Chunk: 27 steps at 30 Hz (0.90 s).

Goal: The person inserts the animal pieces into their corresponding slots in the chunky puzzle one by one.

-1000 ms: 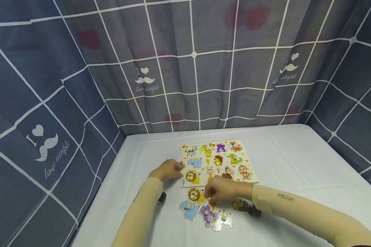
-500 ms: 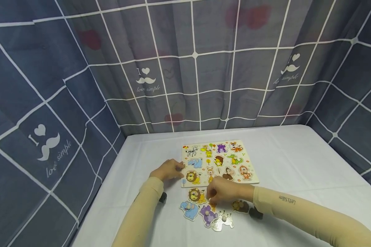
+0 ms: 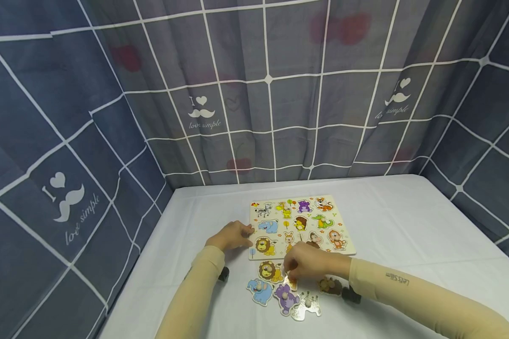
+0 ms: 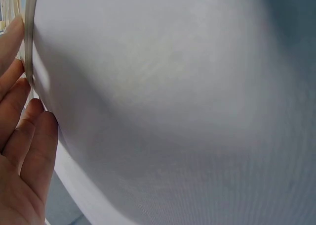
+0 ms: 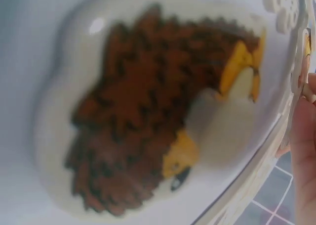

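Observation:
My left hand [image 3: 232, 235] rests at the left edge of a wooden animal puzzle board [image 3: 294, 253]. In the left wrist view its fairly straight fingers [image 4: 42, 151] lie along the board's edge. My right hand [image 3: 307, 261], just in front of the board, pinches the knob of an orange-brown puzzle piece [image 3: 292, 283], most of which the hand hides. Close by lie a lion piece [image 3: 275, 275], a blue elephant piece [image 3: 260, 293], a purple piece [image 3: 283, 305] and a shiny whitish piece [image 3: 299, 311]. The hedgehog piece [image 5: 128, 96] fills the right wrist view, lying under my right wrist.
The board lies flat on a white-covered table [image 3: 390, 221], printed with several animals. Dark checked curtains [image 3: 246, 108] hang behind and on both sides. Dark wrist cameras sit under both sleeves, the right one [image 3: 351, 295] close beside the hedgehog piece.

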### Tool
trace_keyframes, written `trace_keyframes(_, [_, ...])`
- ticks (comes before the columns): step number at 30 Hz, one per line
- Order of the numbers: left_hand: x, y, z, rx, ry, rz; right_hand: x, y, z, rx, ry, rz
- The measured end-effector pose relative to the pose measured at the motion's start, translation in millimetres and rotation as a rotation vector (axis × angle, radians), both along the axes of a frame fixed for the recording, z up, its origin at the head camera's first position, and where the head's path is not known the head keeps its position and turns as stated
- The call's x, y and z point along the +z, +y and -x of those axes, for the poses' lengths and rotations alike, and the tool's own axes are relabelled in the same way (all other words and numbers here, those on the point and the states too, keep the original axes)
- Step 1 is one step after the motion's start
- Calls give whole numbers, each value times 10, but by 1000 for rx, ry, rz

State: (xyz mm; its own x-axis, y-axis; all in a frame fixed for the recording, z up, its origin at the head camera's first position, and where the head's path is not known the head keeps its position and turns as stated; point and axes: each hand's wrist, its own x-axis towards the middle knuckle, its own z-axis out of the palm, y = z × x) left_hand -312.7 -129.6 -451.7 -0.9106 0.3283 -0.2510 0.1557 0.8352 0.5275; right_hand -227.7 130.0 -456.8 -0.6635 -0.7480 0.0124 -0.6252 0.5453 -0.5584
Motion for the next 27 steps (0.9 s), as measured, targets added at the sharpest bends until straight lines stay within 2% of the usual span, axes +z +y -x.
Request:
trace_keyframes(5, [21, 2, -11, -1, 2, -7, 49, 0, 40, 7, 27, 8])
trace_keyframes(19, [5, -8, -1, -24, 4, -7, 40, 36, 130, -3, 53, 33])
trace_keyframes(27, [-34, -10, 18, -21, 6, -3, 52, 80, 197, -48, 10, 43])
